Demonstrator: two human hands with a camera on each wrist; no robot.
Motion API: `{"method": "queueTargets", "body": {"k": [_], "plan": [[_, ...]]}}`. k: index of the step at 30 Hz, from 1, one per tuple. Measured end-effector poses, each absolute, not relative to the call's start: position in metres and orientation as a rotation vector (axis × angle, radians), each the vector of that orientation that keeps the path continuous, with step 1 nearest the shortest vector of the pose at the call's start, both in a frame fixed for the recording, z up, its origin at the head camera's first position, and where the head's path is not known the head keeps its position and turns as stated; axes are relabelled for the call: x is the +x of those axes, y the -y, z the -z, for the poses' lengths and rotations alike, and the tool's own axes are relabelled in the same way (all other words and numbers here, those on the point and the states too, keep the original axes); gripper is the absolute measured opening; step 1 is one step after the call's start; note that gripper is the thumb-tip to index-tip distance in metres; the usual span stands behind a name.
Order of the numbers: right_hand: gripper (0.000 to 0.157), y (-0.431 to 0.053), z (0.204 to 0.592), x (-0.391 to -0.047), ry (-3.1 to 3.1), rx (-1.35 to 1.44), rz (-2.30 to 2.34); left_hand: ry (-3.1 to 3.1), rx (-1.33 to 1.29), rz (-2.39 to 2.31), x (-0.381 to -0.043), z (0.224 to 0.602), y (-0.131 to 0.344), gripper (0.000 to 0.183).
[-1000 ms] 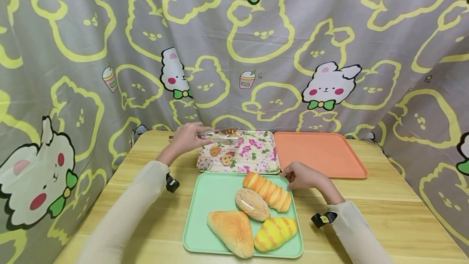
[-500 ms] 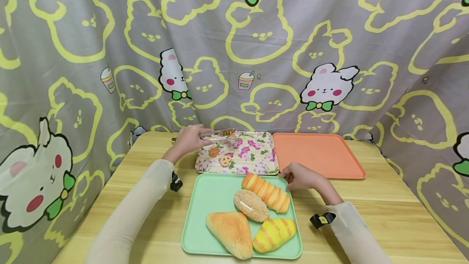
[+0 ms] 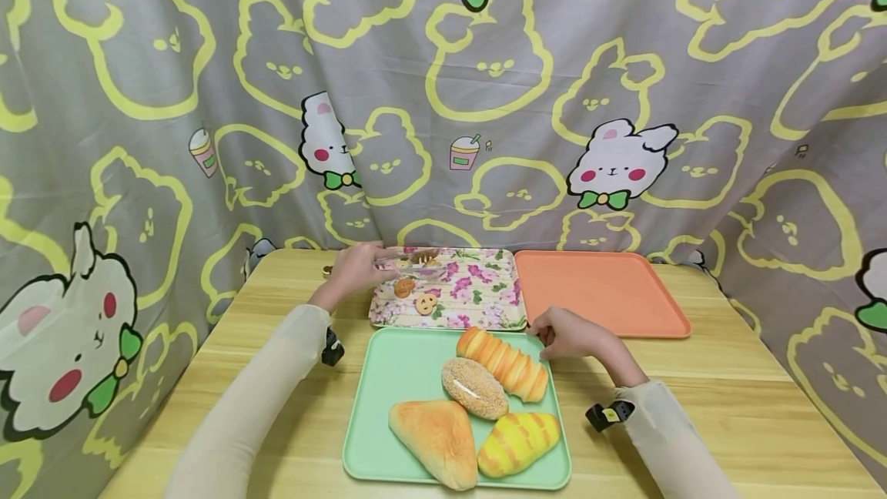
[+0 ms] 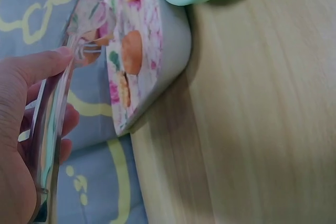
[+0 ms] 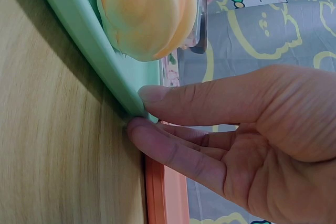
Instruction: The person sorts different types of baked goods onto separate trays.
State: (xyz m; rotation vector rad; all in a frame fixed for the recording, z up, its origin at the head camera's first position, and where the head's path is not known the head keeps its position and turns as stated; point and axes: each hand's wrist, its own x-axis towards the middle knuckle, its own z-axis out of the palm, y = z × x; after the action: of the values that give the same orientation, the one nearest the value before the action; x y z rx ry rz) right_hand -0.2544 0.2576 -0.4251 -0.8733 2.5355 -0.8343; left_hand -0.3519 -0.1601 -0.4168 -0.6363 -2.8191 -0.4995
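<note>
In the head view my left hand [image 3: 356,272] grips clear plastic tongs [image 4: 51,114] at the left end of the floral tray [image 3: 485,291]. The tongs' toothed tips reach over small cookies there; in the left wrist view they overlap a brown cookie [image 4: 90,55]. Nearer the front of that tray lie a round brown cookie [image 3: 404,287] and a paler cookie with a face [image 3: 426,303]. My right hand [image 3: 571,333] pinches the far right corner of the green tray [image 3: 395,360] between thumb and fingers, beside an orange striped bread [image 3: 502,364].
On the green tray also rest a crumb-coated bun [image 3: 474,387], a triangular bread [image 3: 438,441] and a yellow striped bread [image 3: 520,445]. An orange tray [image 3: 599,291] adjoins the floral one on the right. A patterned curtain [image 3: 499,83] hangs behind the wooden table [image 3: 693,399].
The tongs and my left hand have dropped slightly, with the tips shifting a little left over the floral tray. My right hand keeps its pinch on the green tray's corner.
</note>
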Motion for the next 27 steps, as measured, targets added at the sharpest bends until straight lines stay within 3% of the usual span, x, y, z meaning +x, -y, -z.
{"method": "queueTargets", "body": {"k": [18,27], "plan": [[0.035,-0.257,0.425,-0.256,-2.54,-0.874,0.826,2.776,-0.656,0.37,-0.351,0.429,0.165,0.056],[0.035,-0.258,0.425,-0.255,-2.543,-0.865,0.822,2.651,-0.714,0.389,-0.344,0.429,0.169,0.052]]}}
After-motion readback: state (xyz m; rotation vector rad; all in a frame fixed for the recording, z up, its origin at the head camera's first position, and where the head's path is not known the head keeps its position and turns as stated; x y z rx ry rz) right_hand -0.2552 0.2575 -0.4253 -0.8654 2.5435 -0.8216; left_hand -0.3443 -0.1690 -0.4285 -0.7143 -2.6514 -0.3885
